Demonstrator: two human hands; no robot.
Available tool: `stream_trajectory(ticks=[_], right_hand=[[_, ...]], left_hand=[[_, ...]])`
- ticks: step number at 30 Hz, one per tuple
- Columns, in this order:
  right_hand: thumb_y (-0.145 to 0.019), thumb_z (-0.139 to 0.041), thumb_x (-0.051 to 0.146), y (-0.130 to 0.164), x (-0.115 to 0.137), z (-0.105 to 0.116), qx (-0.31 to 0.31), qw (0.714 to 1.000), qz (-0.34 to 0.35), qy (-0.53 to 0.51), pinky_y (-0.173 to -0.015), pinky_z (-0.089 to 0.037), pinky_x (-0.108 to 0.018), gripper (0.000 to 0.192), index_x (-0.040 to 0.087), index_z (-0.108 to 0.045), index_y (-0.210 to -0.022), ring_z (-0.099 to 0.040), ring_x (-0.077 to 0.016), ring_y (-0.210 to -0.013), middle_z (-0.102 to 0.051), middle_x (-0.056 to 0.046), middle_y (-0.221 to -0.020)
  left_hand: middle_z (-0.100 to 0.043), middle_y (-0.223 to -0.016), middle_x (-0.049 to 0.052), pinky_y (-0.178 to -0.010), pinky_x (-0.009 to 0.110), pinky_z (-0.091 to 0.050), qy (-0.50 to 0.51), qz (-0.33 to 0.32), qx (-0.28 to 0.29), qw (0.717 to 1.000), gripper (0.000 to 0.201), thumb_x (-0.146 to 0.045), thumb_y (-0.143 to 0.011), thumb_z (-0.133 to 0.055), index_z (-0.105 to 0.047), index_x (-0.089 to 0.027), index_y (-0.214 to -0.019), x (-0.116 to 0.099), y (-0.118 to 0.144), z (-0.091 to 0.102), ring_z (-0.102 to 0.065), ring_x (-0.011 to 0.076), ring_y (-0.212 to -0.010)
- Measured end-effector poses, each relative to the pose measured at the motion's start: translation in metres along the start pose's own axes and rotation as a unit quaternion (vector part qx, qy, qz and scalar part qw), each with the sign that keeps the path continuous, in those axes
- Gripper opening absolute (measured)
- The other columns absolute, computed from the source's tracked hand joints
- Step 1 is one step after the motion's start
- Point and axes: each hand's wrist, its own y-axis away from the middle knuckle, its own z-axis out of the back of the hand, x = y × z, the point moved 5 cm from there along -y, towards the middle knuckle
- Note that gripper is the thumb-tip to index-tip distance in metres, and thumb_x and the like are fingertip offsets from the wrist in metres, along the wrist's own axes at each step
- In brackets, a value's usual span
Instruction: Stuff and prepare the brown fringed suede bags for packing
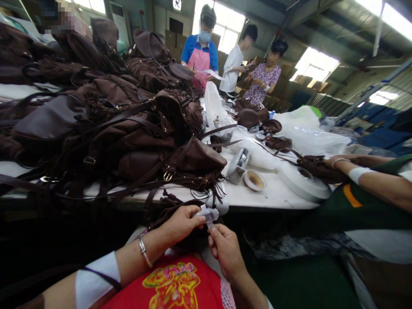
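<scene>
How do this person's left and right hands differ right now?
The left hand has a silver bracelet at its wrist; the right hand shows none. The left hand holds the crumpled upper part of the whitish strip, while the right hand pinches its lower end. In the view, the left hand sits higher, the right hand lower. Both are bare and hold the same strip.

Silver bangle [142, 245], white forearm band [97, 280], red garment [207, 281] — yellow-and-pink print [174, 283]

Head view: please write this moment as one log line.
left hand: pinches whitish material; right hand: pinches its lower end; brown bags: heaped on table
</scene>
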Motion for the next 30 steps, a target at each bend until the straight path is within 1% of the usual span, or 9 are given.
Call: stream_trajectory(ticks=[6, 9, 13, 17, 20, 22, 24, 27, 30], right_hand=[[-0.087, -0.059, 0.061, -0.002, 0.004, -0.011, 0.017, 0.997, 0.045, 0.059, -0.038, -0.026, -0.020, 0.047, 0.017, -0.058, -0.071, -0.037, -0.0051, -0.037, -0.051, 0.004, -0.052], [-0.094, -0.054, 0.049, 0.004, 0.001, -0.008, -0.011, 0.980, 0.117, 0.161, -0.044, -0.042, -0.023, 0.035, 0.016, -0.064, -0.094, -0.053, -0.0104, -0.044, -0.062, -0.001, -0.064], [-0.087, -0.063, 0.026, 0.019, 0.013, -0.003, -0.027, 0.894, 0.331, 0.301, -0.072, -0.059, -0.032, 0.049, 0.016, -0.052, -0.134, -0.070, -0.0202, -0.078, -0.072, -0.010, -0.099], [-0.091, -0.048, 0.007, 0.028, 0.042, -0.007, 0.019, 0.774, 0.511, 0.373, -0.082, -0.059, -0.033, 0.033, 0.019, -0.065, -0.116, -0.069, -0.0206, -0.093, -0.072, -0.010, -0.099], [-0.091, -0.052, 0.006, 0.020, 0.065, -0.011, 0.013, 0.724, 0.541, 0.428, -0.079, -0.057, -0.035, 0.027, 0.020, -0.072, -0.101, -0.068, -0.0213, -0.089, -0.071, -0.009, -0.092], [-0.089, -0.059, 0.009, 0.009, 0.073, -0.012, 0.004, 0.741, 0.512, 0.435, -0.086, -0.054, -0.041, 0.020, 0.022, -0.075, -0.089, -0.067, -0.0252, -0.099, -0.072, -0.010, -0.103], [-0.085, -0.064, 0.010, -0.005, 0.074, -0.012, 0.024, 0.800, 0.454, 0.391, -0.091, -0.053, -0.042, 0.018, 0.023, -0.075, -0.083, -0.067, -0.0255, -0.106, -0.073, -0.008, -0.110], [-0.080, -0.066, 0.010, -0.023, 0.064, -0.011, 0.063, 0.887, 0.343, 0.303, -0.089, -0.054, -0.036, 0.016, 0.023, -0.075, -0.079, -0.071, -0.0210, -0.096, -0.076, -0.004, -0.100], [-0.075, -0.069, 0.014, -0.029, 0.058, -0.006, 0.042, 0.931, 0.257, 0.257, -0.086, -0.054, -0.034, 0.011, 0.023, -0.075, -0.077, -0.071, -0.0206, -0.089, -0.077, -0.003, -0.093]], left_hand=[[-0.059, -0.067, -0.002, -0.063, 0.026, -0.036, -0.001, 0.029, 0.005, 1.000, 0.022, -0.038, -0.080, -0.061, -0.062, -0.017, -0.073, 0.009, -0.002, 0.003, -0.050, 0.0140, -0.064], [-0.060, -0.067, -0.001, -0.063, 0.027, -0.036, -0.007, 0.037, -0.001, 0.999, 0.026, -0.041, -0.078, -0.064, -0.063, -0.016, -0.072, 0.013, -0.005, 0.008, -0.051, 0.0150, -0.065], [-0.059, -0.064, 0.000, -0.061, 0.027, -0.033, 0.017, 0.055, 0.009, 0.998, 0.029, -0.045, -0.073, -0.067, -0.061, -0.016, -0.068, 0.014, -0.008, 0.011, -0.048, 0.0148, -0.063], [-0.053, -0.061, -0.003, -0.058, 0.027, -0.030, -0.033, 0.055, 0.025, 0.998, 0.024, -0.040, -0.072, -0.064, -0.059, -0.017, -0.067, 0.012, -0.008, 0.009, -0.043, 0.0134, -0.060], [-0.051, -0.061, -0.004, -0.057, 0.025, -0.029, -0.097, 0.022, 0.033, 0.995, 0.021, -0.036, -0.075, -0.063, -0.059, -0.017, -0.067, 0.008, -0.007, 0.006, -0.042, 0.0129, -0.061], [-0.053, -0.064, -0.004, -0.058, 0.025, -0.031, -0.135, -0.013, 0.039, 0.990, 0.022, -0.036, -0.079, -0.063, -0.061, -0.016, -0.069, 0.003, -0.006, 0.004, -0.045, 0.0133, -0.063], [-0.061, -0.070, -0.002, -0.062, 0.024, -0.036, -0.154, -0.048, 0.057, 0.985, 0.023, -0.035, -0.085, -0.061, -0.066, -0.015, -0.075, -0.002, -0.003, 0.002, -0.051, 0.0145, -0.067], [-0.071, -0.087, 0.001, -0.075, 0.026, -0.042, -0.171, -0.102, 0.094, 0.976, 0.020, -0.030, -0.091, -0.056, -0.071, -0.017, -0.089, -0.012, 0.003, 0.000, -0.060, 0.0172, -0.080], [-0.071, -0.089, 0.003, -0.076, 0.026, -0.043, -0.205, -0.116, 0.096, 0.967, 0.021, -0.028, -0.093, -0.053, -0.070, -0.016, -0.089, -0.017, 0.007, 0.002, -0.061, 0.0175, -0.082]])
